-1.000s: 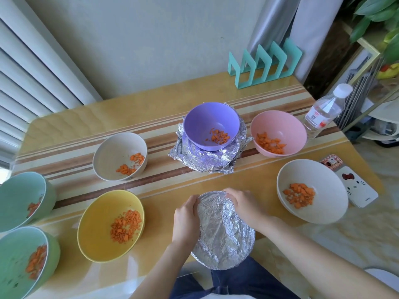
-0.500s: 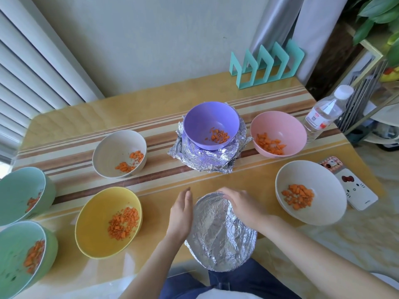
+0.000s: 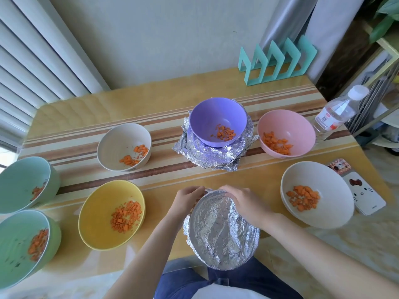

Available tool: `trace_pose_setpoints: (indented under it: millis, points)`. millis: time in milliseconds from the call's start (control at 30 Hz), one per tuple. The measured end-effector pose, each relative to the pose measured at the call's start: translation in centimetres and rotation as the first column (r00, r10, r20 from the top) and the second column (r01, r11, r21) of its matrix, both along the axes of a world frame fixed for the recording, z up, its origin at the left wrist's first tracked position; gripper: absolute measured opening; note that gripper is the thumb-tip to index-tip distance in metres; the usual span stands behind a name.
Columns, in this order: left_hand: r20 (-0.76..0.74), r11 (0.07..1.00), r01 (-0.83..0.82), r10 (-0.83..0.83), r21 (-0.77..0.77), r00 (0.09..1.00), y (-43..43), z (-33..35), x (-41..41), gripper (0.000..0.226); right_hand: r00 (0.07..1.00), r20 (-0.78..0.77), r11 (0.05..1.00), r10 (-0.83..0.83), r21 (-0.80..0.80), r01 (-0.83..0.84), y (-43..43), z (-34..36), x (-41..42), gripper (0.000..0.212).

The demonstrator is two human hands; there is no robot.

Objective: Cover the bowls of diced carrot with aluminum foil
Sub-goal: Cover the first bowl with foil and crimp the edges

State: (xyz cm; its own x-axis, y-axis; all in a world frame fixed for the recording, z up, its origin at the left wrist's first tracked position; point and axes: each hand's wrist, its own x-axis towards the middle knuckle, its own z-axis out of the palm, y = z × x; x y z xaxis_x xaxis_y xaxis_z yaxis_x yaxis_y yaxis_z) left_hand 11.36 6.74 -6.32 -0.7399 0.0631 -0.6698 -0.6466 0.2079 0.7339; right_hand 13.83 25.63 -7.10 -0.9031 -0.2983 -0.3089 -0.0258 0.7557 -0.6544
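Both hands grip foil-covered bowl; bottle label unreadable.

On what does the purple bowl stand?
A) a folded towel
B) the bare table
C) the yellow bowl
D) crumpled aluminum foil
D: the purple bowl sits on crumpled foil, which spreads out on the table all around its base.
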Motion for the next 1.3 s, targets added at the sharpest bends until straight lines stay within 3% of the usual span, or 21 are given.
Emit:
trace_pose_setpoints:
  millis: [133,267,467,533,733,933,1100,1167,1300]
  points:
    - [-0.030,0.988,-0.091,0.096,0.122,0.995,0.5,0.4,-0.5,0.019,1.000,-0.009,1.000,0.004,-0.025,-0.004,-0.1,0.2,-0.1,0.042]
    - [-0.013,0.978,-0.067,0.071,0.199,0.997,0.6,0.3,-1.0,0.023,1.000,-0.019,0.999,0.022,-0.029,-0.023,-0.2,0.2,-0.2,0.045]
    - [-0.257,0.987,0.047,-0.086,-0.156,0.963,0.8,0.0,-0.8,0.004,0.999,-0.031,0.998,0.025,-0.048,-0.026,-0.2,-0.4,-0.3,0.042]
    - [-0.303,0.972,0.074,-0.142,-0.223,0.943,0.7,-0.1,-0.7,0.016,0.999,-0.020,0.999,0.026,-0.039,-0.027,-0.3,-0.5,-0.4,0.043]
    - [-0.400,0.930,0.188,-0.309,-0.314,0.863,0.2,0.7,0.0,0.033,0.999,-0.024,0.998,0.030,-0.046,-0.032,-0.6,-0.1,-0.6,0.041]
    - [-0.396,0.873,0.317,-0.457,-0.371,0.796,-0.1,0.7,0.8,0.009,0.998,-0.032,0.998,0.052,-0.043,-0.053,-0.8,-0.7,-0.8,0.034]
    - [-0.469,0.819,0.320,-0.544,-0.475,0.696,0.0,0.2,1.6,0.018,0.998,-0.030,0.998,0.047,-0.046,-0.048,-1.0,-0.4,-0.8,0.033]
    - [-0.500,0.860,0.291,-0.487,-0.420,0.716,0.0,0.3,2.0,0.020,0.999,-0.026,0.997,0.046,-0.054,-0.048,-1.1,-0.1,-0.8,0.032]
    - [-0.414,0.958,0.129,-0.229,-0.256,0.881,0.1,0.4,1.6,0.025,0.998,-0.026,0.996,0.056,-0.070,-0.058,-1.2,0.3,-0.7,0.032]
